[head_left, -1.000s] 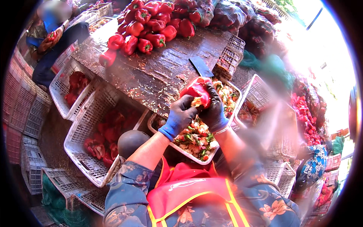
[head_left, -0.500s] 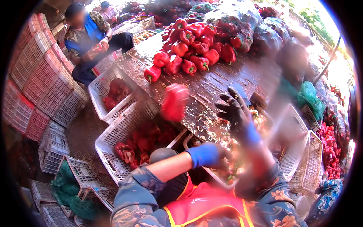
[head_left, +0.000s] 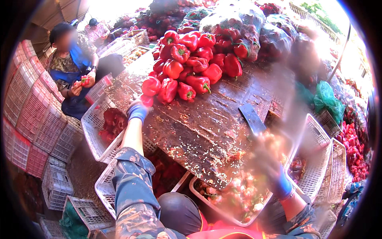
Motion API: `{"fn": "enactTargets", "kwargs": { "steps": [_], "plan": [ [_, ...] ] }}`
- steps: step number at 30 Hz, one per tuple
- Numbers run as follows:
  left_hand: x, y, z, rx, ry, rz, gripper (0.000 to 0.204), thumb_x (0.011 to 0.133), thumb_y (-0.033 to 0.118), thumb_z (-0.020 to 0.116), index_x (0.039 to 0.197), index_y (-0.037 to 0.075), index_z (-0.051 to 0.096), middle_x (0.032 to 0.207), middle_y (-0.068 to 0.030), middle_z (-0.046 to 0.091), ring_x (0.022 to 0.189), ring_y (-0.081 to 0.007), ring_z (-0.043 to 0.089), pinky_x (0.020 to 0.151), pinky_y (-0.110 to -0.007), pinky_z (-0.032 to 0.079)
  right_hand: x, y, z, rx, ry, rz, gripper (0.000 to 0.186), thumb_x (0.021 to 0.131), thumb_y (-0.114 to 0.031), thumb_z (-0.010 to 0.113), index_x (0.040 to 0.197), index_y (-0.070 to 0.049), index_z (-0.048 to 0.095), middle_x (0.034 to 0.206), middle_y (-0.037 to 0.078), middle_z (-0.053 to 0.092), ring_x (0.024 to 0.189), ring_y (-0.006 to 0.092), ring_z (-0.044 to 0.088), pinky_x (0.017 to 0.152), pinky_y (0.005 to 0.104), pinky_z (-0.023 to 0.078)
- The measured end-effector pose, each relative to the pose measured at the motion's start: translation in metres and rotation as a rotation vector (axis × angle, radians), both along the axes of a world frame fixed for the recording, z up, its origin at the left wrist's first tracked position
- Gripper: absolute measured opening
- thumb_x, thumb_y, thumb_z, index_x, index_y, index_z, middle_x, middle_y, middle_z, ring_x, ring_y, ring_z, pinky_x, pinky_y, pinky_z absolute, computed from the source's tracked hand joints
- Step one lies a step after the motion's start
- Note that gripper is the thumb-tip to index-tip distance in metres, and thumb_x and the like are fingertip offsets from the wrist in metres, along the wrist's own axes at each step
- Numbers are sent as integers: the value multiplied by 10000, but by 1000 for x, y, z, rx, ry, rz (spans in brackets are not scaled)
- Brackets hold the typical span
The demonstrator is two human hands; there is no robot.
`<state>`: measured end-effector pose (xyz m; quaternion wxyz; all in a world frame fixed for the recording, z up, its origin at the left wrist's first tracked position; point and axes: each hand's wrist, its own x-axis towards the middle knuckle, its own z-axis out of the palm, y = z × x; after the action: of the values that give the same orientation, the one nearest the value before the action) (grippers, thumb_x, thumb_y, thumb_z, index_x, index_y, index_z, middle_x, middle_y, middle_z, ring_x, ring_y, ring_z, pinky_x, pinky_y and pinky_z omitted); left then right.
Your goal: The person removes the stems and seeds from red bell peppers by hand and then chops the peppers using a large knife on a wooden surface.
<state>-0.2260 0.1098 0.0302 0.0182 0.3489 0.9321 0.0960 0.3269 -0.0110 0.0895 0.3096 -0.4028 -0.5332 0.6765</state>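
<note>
My left hand [head_left: 137, 109], in a grey glove with a blue cuff, is closed on a red bell pepper [head_left: 147, 100] at the left edge of a pepper heap [head_left: 187, 65]. The heap lies on a wet wooden table [head_left: 187, 127] strewn with pale seeds. On the right, my dark-gloved right hand [head_left: 267, 161] is smeared by blur, so its fingers cannot be made out. Just beyond it a broad knife blade [head_left: 252, 118] rests on the tabletop; blur hides its handle. Below that hand, a tub [head_left: 219, 209] holds pepper cores and scraps.
White plastic crates with red peppers [head_left: 89, 129] stand along the table's left side. Another crate [head_left: 318, 153] is at the right. Stacked crates [head_left: 39, 107] rise at far left. Filled net sacks [head_left: 234, 24] lie behind the heap. A person [head_left: 73, 65] sits at left handling a pepper.
My left hand has gone from above the scrap tub to the heap's left edge. The red pepper in mid-air above the crate is gone from there. My right hand has lowered toward the tub.
</note>
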Motion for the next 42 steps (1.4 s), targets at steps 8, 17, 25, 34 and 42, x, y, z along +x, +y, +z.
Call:
{"fn": "enactTargets", "kwargs": {
  "steps": [8, 17, 25, 34, 42],
  "plan": [
    [71, -56, -12, 620, -839, -260, 657, 710, 128, 874, 1264, -61, 575, 1089, -154, 707, 944, -228, 691, 814, -357, 582, -8, 7, -20, 124, -18, 88, 581, 1007, -231, 650, 1499, -12, 431, 1251, 92, 631, 1113, 157, 613, 898, 293, 500],
    [287, -120, 47, 625, -1503, -789, 443, 800, 81, 765, 1207, -34, 634, 1069, -82, 710, 951, -148, 680, 888, -305, 550, -72, 19, -19, 79, 464, -141, 659, 925, -165, 773, 1465, -15, 426, 1256, 115, 624, 1125, 165, 626, 967, 306, 515],
    [362, -123, 10, 755, -1466, -724, 344, 896, 15, 672, 1238, -15, 654, 1091, -55, 719, 945, -118, 681, 839, -275, 567, -39, 24, -39, 145, 353, -371, 315, 853, -87, 811, 1120, -13, 662, 975, 56, 725, 856, 129, 679, 777, 288, 567],
    [372, -133, 10, 915, -2207, -421, 345, 981, 165, 678, 1311, 85, 618, 1187, -76, 690, 1071, -221, 692, 913, -412, 608, -4, 44, -32, -201, 611, -355, 204, 938, -107, 731, 1112, -11, 686, 997, 80, 728, 873, 169, 710, 788, 316, 600],
    [413, -149, 13, 718, -1044, -1009, 511, 870, 147, 833, 1272, -13, 560, 1142, -90, 680, 1012, -152, 652, 913, -334, 540, -4, 45, -50, -147, 606, -501, 188, 958, -150, 703, 1087, -14, 692, 1002, 60, 719, 871, 140, 690, 762, 282, 573]
  ]
}}
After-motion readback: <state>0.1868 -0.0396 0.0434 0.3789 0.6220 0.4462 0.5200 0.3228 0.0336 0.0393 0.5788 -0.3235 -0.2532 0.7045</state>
